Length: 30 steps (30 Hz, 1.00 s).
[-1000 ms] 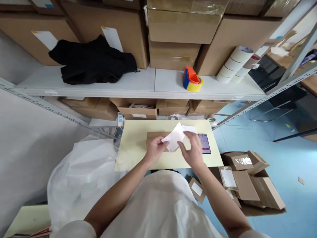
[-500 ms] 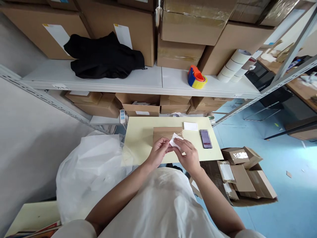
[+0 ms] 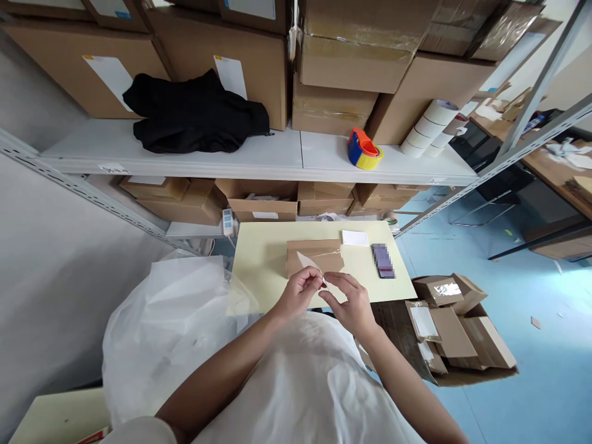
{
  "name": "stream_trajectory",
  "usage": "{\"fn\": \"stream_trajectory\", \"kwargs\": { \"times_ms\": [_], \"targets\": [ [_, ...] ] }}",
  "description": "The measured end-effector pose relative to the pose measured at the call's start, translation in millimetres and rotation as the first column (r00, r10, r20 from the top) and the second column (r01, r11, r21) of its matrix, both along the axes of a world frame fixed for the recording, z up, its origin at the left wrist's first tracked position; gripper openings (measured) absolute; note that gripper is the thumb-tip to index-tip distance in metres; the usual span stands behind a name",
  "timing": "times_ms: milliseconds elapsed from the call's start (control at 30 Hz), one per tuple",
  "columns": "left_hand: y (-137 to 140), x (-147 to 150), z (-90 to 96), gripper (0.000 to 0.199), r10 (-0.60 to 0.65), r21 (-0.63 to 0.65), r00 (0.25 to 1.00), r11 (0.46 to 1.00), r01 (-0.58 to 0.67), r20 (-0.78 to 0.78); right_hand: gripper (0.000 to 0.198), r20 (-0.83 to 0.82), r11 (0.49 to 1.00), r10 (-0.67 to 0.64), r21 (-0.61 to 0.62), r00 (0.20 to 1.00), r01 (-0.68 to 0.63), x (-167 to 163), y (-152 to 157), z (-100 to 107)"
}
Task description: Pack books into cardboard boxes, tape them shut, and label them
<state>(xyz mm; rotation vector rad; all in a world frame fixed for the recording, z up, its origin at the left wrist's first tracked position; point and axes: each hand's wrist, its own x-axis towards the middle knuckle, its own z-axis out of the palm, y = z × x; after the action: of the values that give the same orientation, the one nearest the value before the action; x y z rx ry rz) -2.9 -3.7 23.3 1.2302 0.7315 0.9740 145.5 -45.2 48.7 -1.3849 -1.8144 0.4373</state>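
Over the near side of the small table, my left hand (image 3: 300, 291) pinches a small white sticker label (image 3: 308, 261) between thumb and fingertips. Its pale corner points up and away, in front of a closed cardboard box (image 3: 296, 248). Close beside it, my right hand (image 3: 350, 301) has its thumb apart from its fingers. The right fingertips meet the label's near end by the left fingertips; whether they grip any of it is hard to see. A stack of white labels (image 3: 354, 238) and a phone (image 3: 383, 260) lie to the right of the box.
A shelf holds cardboard boxes, a black garment (image 3: 194, 114), a tape dispenser (image 3: 365, 149) and tape rolls (image 3: 428, 129). At left stands a large white plastic bag (image 3: 171, 327). A big open carton (image 3: 472, 377) filled with small parcels sits on the floor at right.
The label has turned from lying flat between both hands to standing up at an angle from my left fingers. My right thumb and fingers have spread off its face.
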Motion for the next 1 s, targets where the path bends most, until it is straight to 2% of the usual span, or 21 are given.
{"fn": "stream_trajectory", "kwargs": {
  "times_ms": [200, 367, 500, 700, 867, 1000],
  "targets": [
    [-2, -1, 2.7, 0.023, 0.095, 0.310, 0.968, 0.950, -0.019, -0.231, 0.012, -0.152, 0.990, -0.022, -0.141, 0.988, 0.000, 0, 1, 3],
    [-1, -2, 5.8, 0.021, 0.154, 0.401, 0.943, 0.916, -0.024, -0.294, 0.016, -0.213, 0.983, 0.003, -0.177, 0.977, -0.041, 1, 5, 4],
    [3, -5, 4.8, 0.020, 0.140, 0.385, 0.946, 0.923, -0.017, -0.293, 0.017, -0.318, 0.952, -0.075, -0.304, 0.945, -0.027, 1, 9, 3],
    [29, -20, -7.9, 0.019, 0.189, 0.215, 0.926, 0.969, -0.122, -0.326, 0.027, -0.451, 0.881, -0.309, -0.467, 0.838, 0.073, 24, 24, -10],
    [64, -39, -17.2, 0.017, 0.226, 0.205, 0.833, 0.969, -0.139, -0.504, 0.034, -0.463, 0.794, -0.445, -0.599, 0.766, 0.099, 62, 40, -23],
    [94, -55, -22.5, 0.016, 0.224, 0.185, 0.725, 0.974, -0.134, -0.651, 0.035, -0.420, 0.755, -0.499, -0.641, 0.758, 0.142, 94, 56, -34]
  ]
}}
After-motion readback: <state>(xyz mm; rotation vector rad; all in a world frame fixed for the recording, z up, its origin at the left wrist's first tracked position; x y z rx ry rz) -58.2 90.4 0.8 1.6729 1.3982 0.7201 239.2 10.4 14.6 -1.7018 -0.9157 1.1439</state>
